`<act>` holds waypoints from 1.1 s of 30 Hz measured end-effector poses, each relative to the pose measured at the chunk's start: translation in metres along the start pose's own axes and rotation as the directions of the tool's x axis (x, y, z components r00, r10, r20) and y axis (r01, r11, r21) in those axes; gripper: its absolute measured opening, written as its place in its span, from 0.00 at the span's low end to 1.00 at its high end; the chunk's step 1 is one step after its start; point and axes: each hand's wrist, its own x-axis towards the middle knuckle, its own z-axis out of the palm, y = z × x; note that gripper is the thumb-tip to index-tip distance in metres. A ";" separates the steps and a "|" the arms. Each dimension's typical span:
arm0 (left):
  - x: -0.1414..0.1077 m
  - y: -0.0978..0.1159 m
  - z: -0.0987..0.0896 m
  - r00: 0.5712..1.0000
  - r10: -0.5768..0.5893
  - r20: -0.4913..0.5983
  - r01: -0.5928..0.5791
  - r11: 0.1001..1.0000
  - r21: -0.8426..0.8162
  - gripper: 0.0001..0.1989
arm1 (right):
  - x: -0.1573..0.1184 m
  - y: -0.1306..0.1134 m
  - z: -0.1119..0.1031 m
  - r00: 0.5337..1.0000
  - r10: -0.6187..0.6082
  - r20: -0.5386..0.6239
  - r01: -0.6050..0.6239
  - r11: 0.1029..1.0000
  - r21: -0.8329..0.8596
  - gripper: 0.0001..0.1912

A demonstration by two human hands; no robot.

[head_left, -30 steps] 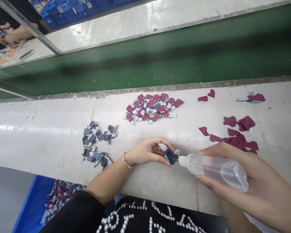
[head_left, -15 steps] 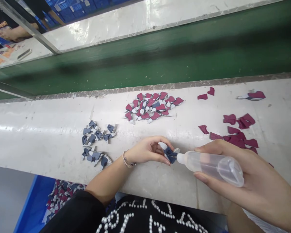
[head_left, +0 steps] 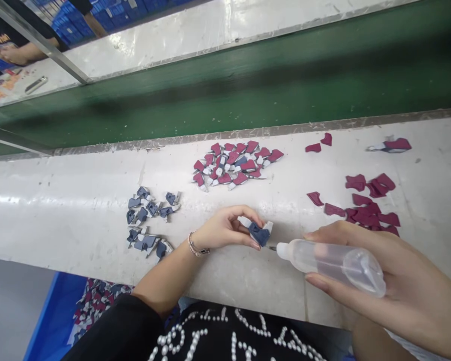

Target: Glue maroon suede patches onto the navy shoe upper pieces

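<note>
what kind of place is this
Most likely a factory assembly line for small cut parts. A green conveyor belt runs along a white workbench, with piles of maroon pieces and navy pieces, and the right hand holds a plastic squeeze bottle.

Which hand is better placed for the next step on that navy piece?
Probably the right hand: its squeeze bottle points its needle tip at the navy piece, close by. The left hand is pinching that piece.

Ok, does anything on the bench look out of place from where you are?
One thing: a maroon piece with a white tip lies alone at the far right, apart from the matching maroon-and-white pile and just beyond the loose maroon patches.
</note>
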 end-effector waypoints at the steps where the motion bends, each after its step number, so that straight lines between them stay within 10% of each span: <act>1: 0.000 0.000 -0.001 1.000 0.007 -0.011 -0.007 1.000 0.000 0.23 | -0.001 -0.001 -0.002 1.000 0.009 -0.030 -0.009 1.000 0.020 0.15; 6: -0.001 0.002 -0.002 0.997 0.044 -0.056 -0.044 0.999 -0.003 0.23 | 0.000 0.005 -0.016 0.944 0.077 -0.320 -0.037 0.991 0.129 0.18; 23: -0.012 0.011 0.005 0.937 0.346 0.036 -0.347 0.938 0.014 0.23 | 0.053 0.035 0.018 0.976 0.161 0.146 -0.179 0.976 0.123 0.22; 33: -0.014 0.014 0.003 0.884 0.462 0.073 -0.464 0.886 0.016 0.22 | 0.067 0.052 0.037 0.974 0.109 0.197 -0.129 0.988 0.089 0.22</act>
